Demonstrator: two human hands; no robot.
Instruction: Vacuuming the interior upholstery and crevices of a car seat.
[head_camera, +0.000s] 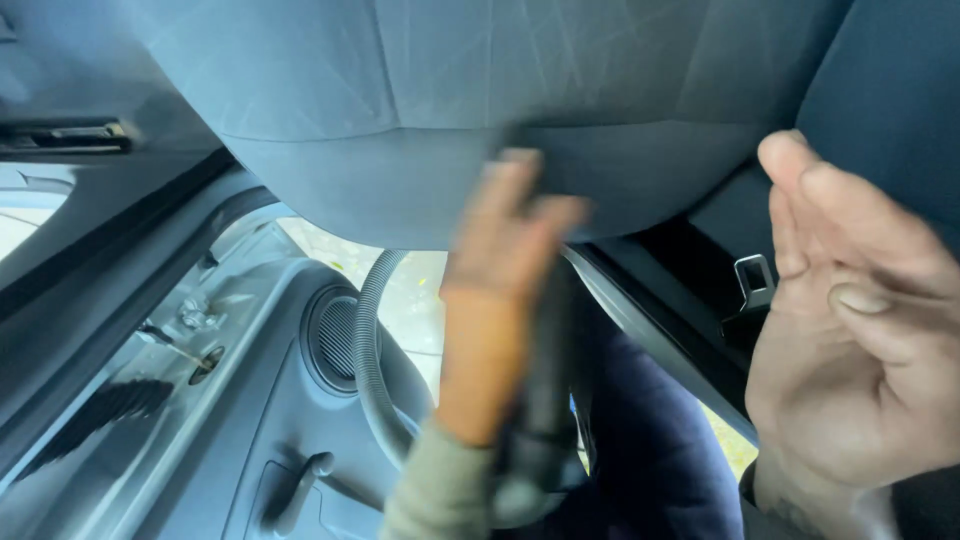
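left hand (500, 270): blurred, fingers (515, 180) wrapped on a dark vacuum wand (548, 370), closed around it.
wand axis: upright, tip toward the grey car seat (420, 120) edge.
right hand (860, 330): open, empty, well to the right; the left is nearer.
grey hose (370, 350): curves down behind.

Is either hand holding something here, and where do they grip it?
The left hand grips a dark vacuum tube partway along its rigid part. The right hand is open, holding nothing.

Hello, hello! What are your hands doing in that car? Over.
Left hand gripping black vacuum pipe, blurred, at grey car seat. Right hand open, empty. Ribbed hose hangs beside the door.
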